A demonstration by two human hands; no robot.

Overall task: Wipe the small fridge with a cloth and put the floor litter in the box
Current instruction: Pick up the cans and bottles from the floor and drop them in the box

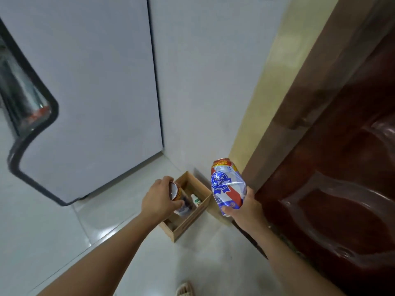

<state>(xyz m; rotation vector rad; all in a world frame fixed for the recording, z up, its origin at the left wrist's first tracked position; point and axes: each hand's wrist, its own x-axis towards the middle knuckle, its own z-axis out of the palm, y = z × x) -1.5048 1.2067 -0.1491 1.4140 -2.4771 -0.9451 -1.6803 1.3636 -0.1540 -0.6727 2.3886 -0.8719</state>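
Observation:
A small wooden box [184, 225] stands on the pale floor tiles by the wall corner, with a small white bottle [195, 199] and other litter inside. My left hand [159, 200] grips a can [175, 190] with an orange label directly over the box. My right hand [240, 207] holds a dented white, blue and red beer can [227, 185] upright, to the right of the box and above it. The white fridge [85, 92] rises on the left, its side facing me.
A dark red wooden door [346, 167] and brown frame fill the right side. The fridge's black-edged glass door [23, 107] juts out at far left. A beige slipper [185, 289] shows at the bottom edge. Pale floor tiles [64, 227] stretch left of the box.

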